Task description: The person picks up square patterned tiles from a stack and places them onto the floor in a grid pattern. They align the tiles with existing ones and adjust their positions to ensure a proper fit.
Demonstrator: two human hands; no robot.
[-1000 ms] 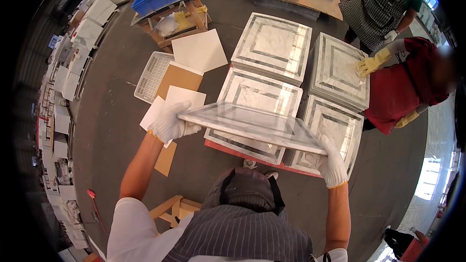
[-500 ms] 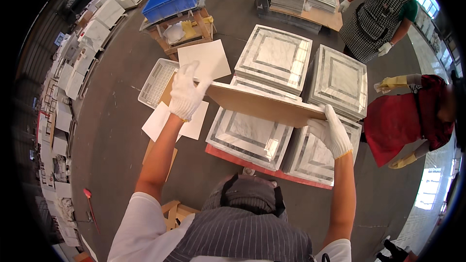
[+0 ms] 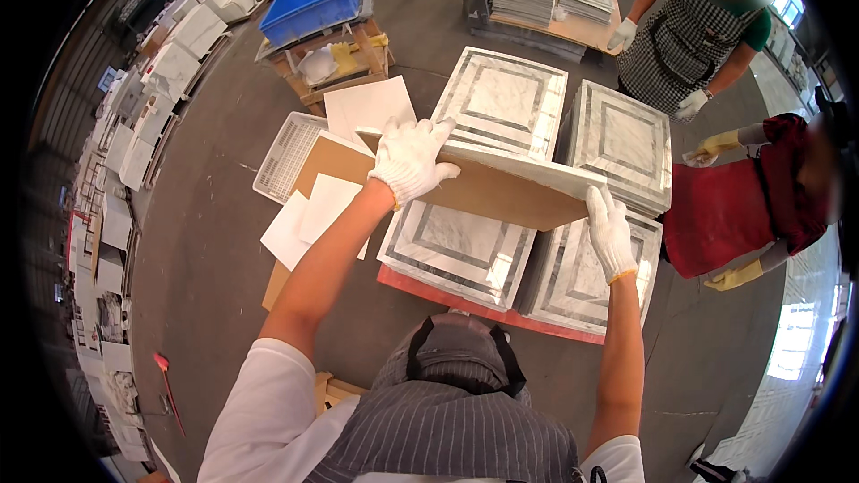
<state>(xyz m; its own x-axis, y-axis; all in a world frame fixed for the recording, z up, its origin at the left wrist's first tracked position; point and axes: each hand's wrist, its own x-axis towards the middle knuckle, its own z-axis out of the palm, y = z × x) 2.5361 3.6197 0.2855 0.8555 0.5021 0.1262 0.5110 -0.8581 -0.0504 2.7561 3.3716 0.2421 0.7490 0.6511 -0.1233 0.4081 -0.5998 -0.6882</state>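
Tilted up on its edge, a thin marble panel [image 3: 510,192] with a brown back and a white upper edge stands between my hands. My left hand [image 3: 412,159], in a white knit glove, grips its upper edge toward the left, thumb over the brown side. At the right end, my gloved right hand [image 3: 611,233] holds the panel with fingers near the upper corner. Below and around lie stacks of grey-banded marble panels: a near left stack [image 3: 461,255], a near right stack [image 3: 595,273], a far left stack [image 3: 503,98] and a far right stack [image 3: 620,143].
Left of the stacks are white sheets [image 3: 331,208], brown board [image 3: 329,164] and a white plastic basket [image 3: 284,156]. A blue bin [image 3: 309,7] sits on a wooden stand beyond. Two people stand at the right, one in a checked apron [image 3: 671,54], one in a red apron [image 3: 720,219].
My left hand has moved right along the panel's upper edge, uncovering the brown board. My right hand and the panel's right end have shifted slightly upward in view.
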